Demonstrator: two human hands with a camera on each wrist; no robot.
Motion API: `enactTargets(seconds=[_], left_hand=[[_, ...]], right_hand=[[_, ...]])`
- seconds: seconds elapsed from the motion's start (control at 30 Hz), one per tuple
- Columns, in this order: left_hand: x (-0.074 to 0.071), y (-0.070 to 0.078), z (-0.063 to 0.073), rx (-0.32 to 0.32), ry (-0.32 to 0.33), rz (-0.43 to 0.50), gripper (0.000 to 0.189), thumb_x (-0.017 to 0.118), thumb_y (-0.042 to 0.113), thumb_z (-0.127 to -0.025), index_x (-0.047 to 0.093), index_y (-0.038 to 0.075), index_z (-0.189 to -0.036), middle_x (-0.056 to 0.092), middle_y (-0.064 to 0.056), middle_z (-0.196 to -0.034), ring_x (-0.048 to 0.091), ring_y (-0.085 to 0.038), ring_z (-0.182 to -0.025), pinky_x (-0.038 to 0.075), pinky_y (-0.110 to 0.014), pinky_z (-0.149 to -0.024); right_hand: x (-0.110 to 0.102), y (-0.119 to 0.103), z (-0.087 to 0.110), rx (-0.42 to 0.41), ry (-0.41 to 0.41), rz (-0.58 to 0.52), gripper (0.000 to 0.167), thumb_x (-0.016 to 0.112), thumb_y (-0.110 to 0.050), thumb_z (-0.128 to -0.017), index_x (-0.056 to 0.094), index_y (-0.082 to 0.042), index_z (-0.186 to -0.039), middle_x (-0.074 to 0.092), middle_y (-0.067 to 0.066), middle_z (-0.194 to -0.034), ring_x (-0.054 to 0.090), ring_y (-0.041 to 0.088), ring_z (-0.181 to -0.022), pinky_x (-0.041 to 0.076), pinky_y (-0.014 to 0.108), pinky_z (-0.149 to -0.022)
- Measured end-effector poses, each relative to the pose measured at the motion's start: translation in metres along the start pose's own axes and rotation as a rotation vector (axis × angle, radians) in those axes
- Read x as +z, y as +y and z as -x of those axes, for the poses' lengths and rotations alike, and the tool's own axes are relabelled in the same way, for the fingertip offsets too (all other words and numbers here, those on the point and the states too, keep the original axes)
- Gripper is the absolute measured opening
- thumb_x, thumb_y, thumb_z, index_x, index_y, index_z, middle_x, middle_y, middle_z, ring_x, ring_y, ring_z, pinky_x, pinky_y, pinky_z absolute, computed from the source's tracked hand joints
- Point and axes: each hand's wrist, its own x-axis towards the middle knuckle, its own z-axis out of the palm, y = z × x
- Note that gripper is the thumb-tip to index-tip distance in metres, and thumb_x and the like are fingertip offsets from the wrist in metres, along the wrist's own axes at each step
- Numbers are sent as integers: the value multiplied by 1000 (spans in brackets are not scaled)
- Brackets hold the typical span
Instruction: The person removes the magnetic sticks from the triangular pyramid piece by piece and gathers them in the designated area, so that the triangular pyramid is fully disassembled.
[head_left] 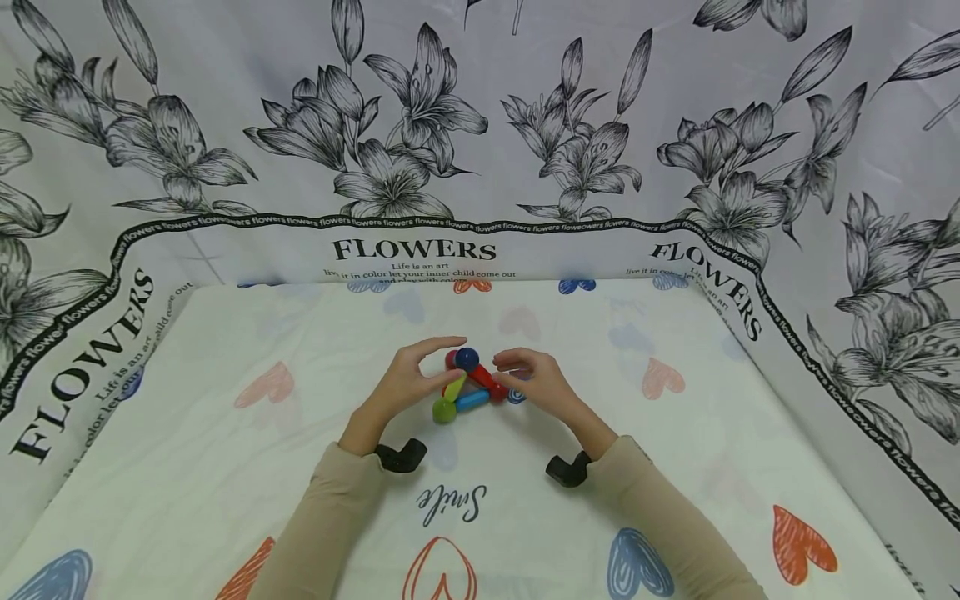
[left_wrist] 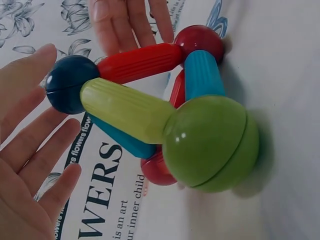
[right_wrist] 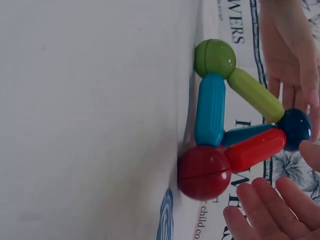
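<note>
A pyramid-like frame of ball-and-rod magnetic building pieces stands on the cloth between both hands. Its dark blue ball (head_left: pixel 467 359) is at the top, joined to a yellow-green rod (left_wrist: pixel 127 107), a red rod (left_wrist: pixel 142 62) and a teal rod (left_wrist: pixel 122 135). Low down are a green ball (left_wrist: pixel 212 145), a red ball (right_wrist: pixel 205 172) and a blue rod (right_wrist: pixel 210 110) linking them; another red ball (left_wrist: pixel 159 167) sits behind. My left hand (head_left: pixel 405 379) is spread at the left, thumb close to the top ball. My right hand (head_left: pixel 543 383) curves loosely around the right side, holding nothing.
A white cloth (head_left: pixel 525 517) printed with hearts and the word Smile covers the table. Flower-printed curtains (head_left: pixel 495 167) rise at the back and both sides. Black wrist mounts (head_left: pixel 402 456) sit under both wrists.
</note>
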Motion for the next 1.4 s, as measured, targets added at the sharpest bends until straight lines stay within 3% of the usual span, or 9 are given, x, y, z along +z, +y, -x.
enactTargets(seconds=[0.23,0.5,0.67,0.8,1.4], left_hand=[[8,-5,-5,0,-29,27,48,74,15,-84,60,8,-130,64,-12,-132,55,-29,-130,39,-53,-114],[14,-6,-8,58,-5,12,40,73,11,-84,64,4,-123,68,-15,-124,63,-30,-119,46,-49,-108],[19,-5,-9,91,37,21,38,75,9,-81,66,3,-118,69,-16,-118,65,-30,-113,50,-44,-103],[23,-2,-9,78,56,27,38,76,9,-80,66,3,-116,70,-15,-116,66,-28,-110,52,-41,-100],[27,-2,-11,92,52,4,37,78,10,-78,67,3,-112,72,-13,-111,67,-26,-106,54,-39,-97]], right_hand=[[14,-5,-7,21,-3,-53,34,67,-12,-89,63,4,-119,66,22,-120,65,35,-111,57,39,-95],[23,-9,-13,5,11,-58,34,70,-9,-87,64,5,-118,67,23,-118,66,35,-108,58,38,-93],[21,-7,-13,-13,26,-22,32,69,-9,-87,65,5,-116,69,23,-113,68,34,-103,59,38,-89],[17,-4,-13,-3,19,12,31,67,-8,-89,65,6,-116,69,23,-114,69,33,-102,59,37,-89],[10,-2,-11,-33,-20,-11,27,65,-5,-89,66,8,-113,70,26,-110,71,35,-98,59,36,-88]])
